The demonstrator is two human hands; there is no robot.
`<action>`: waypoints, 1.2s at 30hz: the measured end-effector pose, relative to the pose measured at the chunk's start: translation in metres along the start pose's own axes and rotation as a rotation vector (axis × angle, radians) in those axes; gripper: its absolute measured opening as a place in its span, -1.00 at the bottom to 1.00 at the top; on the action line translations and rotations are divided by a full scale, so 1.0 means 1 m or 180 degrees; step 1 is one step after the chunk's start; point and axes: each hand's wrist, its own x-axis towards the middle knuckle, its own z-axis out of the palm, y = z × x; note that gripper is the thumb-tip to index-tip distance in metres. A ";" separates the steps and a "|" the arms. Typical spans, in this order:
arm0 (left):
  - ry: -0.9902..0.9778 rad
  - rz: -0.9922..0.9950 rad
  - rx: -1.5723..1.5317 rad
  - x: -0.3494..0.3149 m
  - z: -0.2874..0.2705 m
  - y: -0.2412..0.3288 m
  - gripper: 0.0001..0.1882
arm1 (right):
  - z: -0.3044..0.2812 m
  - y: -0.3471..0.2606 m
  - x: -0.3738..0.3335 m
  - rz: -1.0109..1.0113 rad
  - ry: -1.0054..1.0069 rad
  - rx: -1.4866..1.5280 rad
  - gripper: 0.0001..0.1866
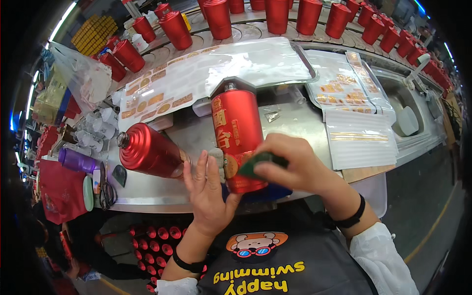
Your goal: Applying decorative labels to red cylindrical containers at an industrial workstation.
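A red metallic bottle (244,115) with gold decoration lies in front of me, its neck pointing away, on a low support at the bench edge. My right hand (285,160) is closed round a dark green scraper (259,166), whose tip rests on the bottle's lower part beside a round gold sticker (230,166). My left hand (210,191) has its fingers stretched out, the thumb against the bottle's base. Touching or nearly touching those fingers on the left is a second red bottle (151,151), lying tilted with its neck to the left.
Sheets of gold stickers (157,91) lie at the back left and right (339,88). Red bottles (218,19) line a curved conveyor behind. Scissors (106,189), a purple cup (76,160) and another green scraper (119,175) sit left. A sink (410,103) is right.
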 end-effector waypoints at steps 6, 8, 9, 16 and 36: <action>0.0055 0.0133 0.0092 0.001 0.000 -0.001 -0.17 | -0.004 -0.002 0.002 0.0280 -0.0215 -0.0014 -0.83; 0.0139 -0.0112 -0.0150 -0.003 0.009 -0.005 -0.15 | 0.000 0.013 0.005 0.0715 0.0753 -0.0296 -0.82; 0.0159 -0.0261 -0.0296 -0.006 0.013 -0.004 -0.13 | 0.000 0.014 0.003 0.0215 0.1035 -0.0897 -0.78; 0.0536 -0.0175 -0.0451 -0.020 0.017 0.000 -0.30 | 0.000 0.000 -0.037 -0.0438 0.0231 -0.0230 -0.76; 0.0753 0.0038 -0.0655 -0.029 0.012 0.005 -0.41 | 0.003 -0.019 -0.015 -0.1025 -0.0407 -0.1272 -0.65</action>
